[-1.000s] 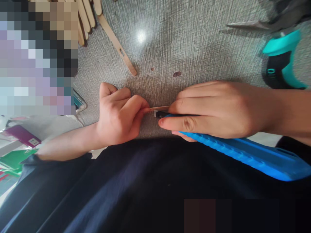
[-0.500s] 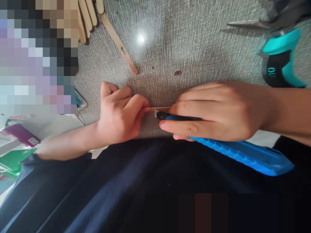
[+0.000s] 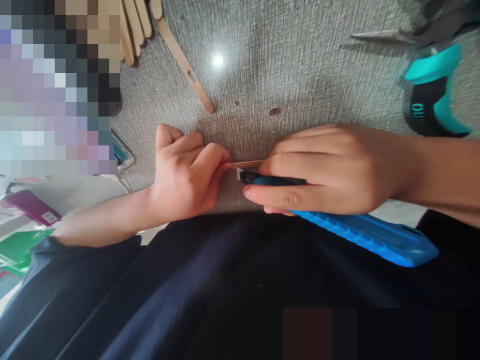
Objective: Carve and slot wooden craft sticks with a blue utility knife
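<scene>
Left hand [image 3: 187, 175] pinches the thin wooden stick [image 3: 247, 164], right hand [image 3: 333, 170] grips the blue knife [image 3: 360, 232], whose blade sits so near those fingertips [image 3: 225, 167] that one slip could nick them.

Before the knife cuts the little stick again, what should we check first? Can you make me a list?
1. Left hand pinches the stick firmly: ok.
2. Right hand grips the blue knife: ok.
3. Blade tip sits just under the stick: ok.
4. Left fingers well away from the blade: not ok, they look close.
5. Stick resting flat on the table: cannot tell.
6. Spare sticks and pliers out of the way: ok.
</scene>
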`<state>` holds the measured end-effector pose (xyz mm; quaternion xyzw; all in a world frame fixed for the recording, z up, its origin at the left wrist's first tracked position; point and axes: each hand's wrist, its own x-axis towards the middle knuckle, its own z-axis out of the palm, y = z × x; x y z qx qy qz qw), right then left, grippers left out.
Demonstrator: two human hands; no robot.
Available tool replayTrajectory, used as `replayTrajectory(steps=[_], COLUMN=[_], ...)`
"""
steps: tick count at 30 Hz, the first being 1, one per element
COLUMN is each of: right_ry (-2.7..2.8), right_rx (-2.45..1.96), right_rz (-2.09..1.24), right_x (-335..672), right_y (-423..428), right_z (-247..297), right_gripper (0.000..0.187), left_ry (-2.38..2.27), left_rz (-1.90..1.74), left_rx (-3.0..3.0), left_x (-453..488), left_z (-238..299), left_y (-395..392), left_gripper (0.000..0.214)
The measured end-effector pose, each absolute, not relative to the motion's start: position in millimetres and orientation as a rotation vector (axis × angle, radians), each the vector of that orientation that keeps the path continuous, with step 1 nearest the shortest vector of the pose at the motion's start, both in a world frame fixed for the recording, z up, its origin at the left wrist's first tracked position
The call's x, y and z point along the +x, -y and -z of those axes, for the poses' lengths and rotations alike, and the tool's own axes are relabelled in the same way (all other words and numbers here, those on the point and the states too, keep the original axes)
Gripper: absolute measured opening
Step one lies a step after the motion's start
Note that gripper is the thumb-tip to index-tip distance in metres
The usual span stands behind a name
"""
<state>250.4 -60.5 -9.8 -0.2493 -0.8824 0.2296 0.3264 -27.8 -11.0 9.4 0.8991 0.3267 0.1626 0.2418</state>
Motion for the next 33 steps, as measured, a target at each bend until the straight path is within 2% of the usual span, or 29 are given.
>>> replayTrajectory(steps=[15,21,27,33], right_ry=[2.408,2.346,2.366,2.34], right_rx=[-0.62,-0.692,-0.647,-0.664], right_rz=[-0.602,-0.6,-0.723,-0.79], right_x=[251,249,249,250], right_y=[52,60,51,46], right_z=[2,10,1,-6], right_gripper=[0.026,0.029,0.02,0.024], left_ry=[-0.92,-0.945,-0.97,-0.974], left_rz=[-0.435,-0.303,-0.257,-0.266], left_rx=[2.451,2.409,2.368,2.395], left_x=[-27,-28,-28,-28], left_z=[-9,-11,-12,-14], left_y=[12,11,11,12], left_gripper=[0.026,0.029,0.03,0.029])
